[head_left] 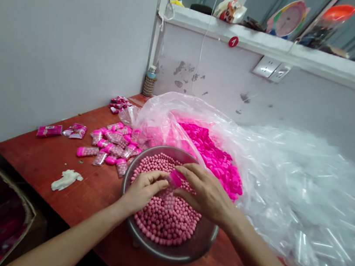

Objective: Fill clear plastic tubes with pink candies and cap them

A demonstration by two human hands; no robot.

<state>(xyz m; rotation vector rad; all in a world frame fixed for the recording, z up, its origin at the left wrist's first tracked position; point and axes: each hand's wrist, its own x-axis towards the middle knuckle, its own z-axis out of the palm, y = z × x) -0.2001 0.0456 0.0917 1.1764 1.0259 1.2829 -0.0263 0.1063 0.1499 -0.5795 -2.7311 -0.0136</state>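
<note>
Over a grey bowl (200,254) of round pink balls (167,224), my left hand (143,189) pinches a small clear plastic bottle (169,199) with pink balls showing inside it. The fingers of my right hand (204,192) are around a bright pink cap (176,178) at the bottle's upper end. Whether the cap is seated on the bottle I cannot tell, since fingers and blur cover the joint. Behind the bowl, many loose pink caps (217,156) lie in an opened clear plastic bag (167,109).
Filled, capped bottles (115,139) lie in a heap left of the bowl on the red table (88,202). Pink packets (49,131) and a crumpled white tissue (67,180) lie further left. Clear empty tubes in plastic (318,214) cover the right side. A cardboard box (31,218) stands lower left.
</note>
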